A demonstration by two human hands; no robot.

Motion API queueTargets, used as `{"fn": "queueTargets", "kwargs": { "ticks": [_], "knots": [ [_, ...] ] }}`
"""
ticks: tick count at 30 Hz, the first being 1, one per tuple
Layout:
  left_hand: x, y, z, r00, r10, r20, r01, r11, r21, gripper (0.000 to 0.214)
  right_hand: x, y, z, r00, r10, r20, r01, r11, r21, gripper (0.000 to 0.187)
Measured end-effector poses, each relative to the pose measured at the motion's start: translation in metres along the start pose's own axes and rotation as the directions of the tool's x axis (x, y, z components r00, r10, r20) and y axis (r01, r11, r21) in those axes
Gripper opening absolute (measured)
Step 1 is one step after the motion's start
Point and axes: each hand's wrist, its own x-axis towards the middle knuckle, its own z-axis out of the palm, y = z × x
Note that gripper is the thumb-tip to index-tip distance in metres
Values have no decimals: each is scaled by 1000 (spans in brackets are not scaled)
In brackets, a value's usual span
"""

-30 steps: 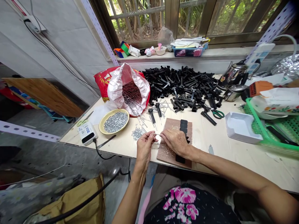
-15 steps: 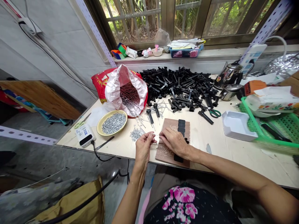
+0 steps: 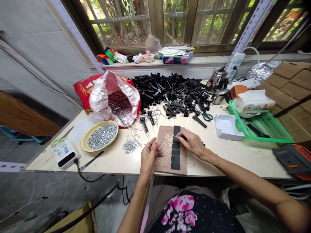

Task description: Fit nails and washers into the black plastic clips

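Right fingers [image 3: 181,134] pinch a thin rod [image 3: 173,135] lying crosswise, tip leftward; left fingers [image 3: 158,150] half-curled, hold unclear.

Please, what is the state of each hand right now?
Left hand: fingers curled; whether it holds anything cannot be told.
Right hand: closed on a thin metal pin, above the brown board.

Cannot follow the thin rod [image 3: 173,135] into the right hand [image 3: 192,144], nor the wooden board [image 3: 23,113] past the view's left edge.
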Motion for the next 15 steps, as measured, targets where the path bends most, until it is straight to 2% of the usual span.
{"fn": "queueTargets", "kwargs": {
  "ticks": [2, 5, 8, 11, 13, 15],
  "knots": [
    [1, -4, 0, 997, 72, -36, -69, 995, 71, 55, 7, 24, -7, 1000, 19, 1, -19, 994, -108, 16],
    [3, -13, -2, 986, 158, -51, -142, 963, 231, 56, 13, 47, -7, 999, -29, 19, 33, 972, -231, 20],
    [5, -23, -4, 975, 216, -55, -183, 916, 357, 55, -1, 48, 7, 984, -160, 82, 175, 958, -227, 25],
    [6, -28, -5, 967, 247, -69, -200, 895, 399, 54, -20, 40, 19, 922, -326, 209, 354, 928, -115, 32],
    [7, -29, -5, 965, 253, -73, -201, 885, 420, 54, -20, 40, 16, 914, -342, 220, 369, 924, -99, 34],
    [6, -28, -4, 962, 262, -80, -199, 870, 451, 54, -12, 44, 9, 949, -277, 151, 298, 943, -145, 33]
  ]
}}
